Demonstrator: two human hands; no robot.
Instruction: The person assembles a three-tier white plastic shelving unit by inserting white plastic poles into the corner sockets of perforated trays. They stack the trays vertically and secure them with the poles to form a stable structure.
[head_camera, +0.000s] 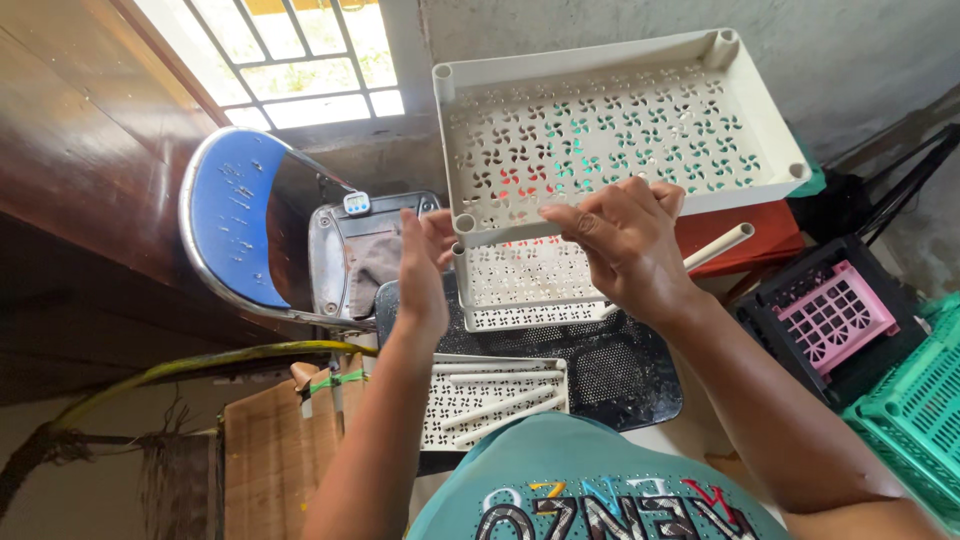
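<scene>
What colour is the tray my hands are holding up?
The tray is off-white with pinwheel-shaped cut-outs, clearest in the head view.

1. Left hand (425, 268): bare, no glove, no ring or watch in view.
2. Right hand (625, 240): bare, no glove, no ring or wrist strap in view.
3. Forearms: 2, both uncovered up to the frame edge; no sleeves visible.
4. Shirt (590, 480): teal, dotted with rows of small pale studs, large multicoloured lettering across the chest.
</scene>
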